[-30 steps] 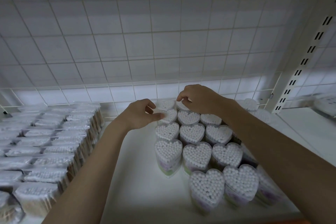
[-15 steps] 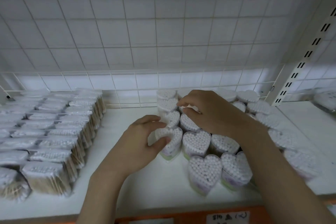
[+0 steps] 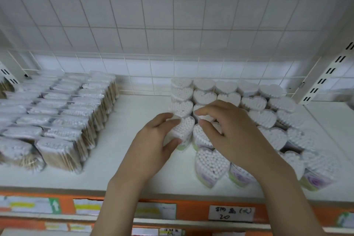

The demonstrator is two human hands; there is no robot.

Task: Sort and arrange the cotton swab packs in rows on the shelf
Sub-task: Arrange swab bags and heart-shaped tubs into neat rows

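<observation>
In the centre of the frame, a heart-shaped swab pack (image 3: 181,130) at the left edge of the heart rows on the shelf (image 3: 122,159) is grasped by the left hand (image 3: 151,151) between thumb and fingers, probably to be aligned, while a neighbouring pack (image 3: 204,116) is pinched by the curled fingers of the right hand (image 3: 231,136).

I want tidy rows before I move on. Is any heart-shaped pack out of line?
Yes. The front heart-shaped pack sits forward and offset from the column behind it. The left hand grips another pack.
</observation>
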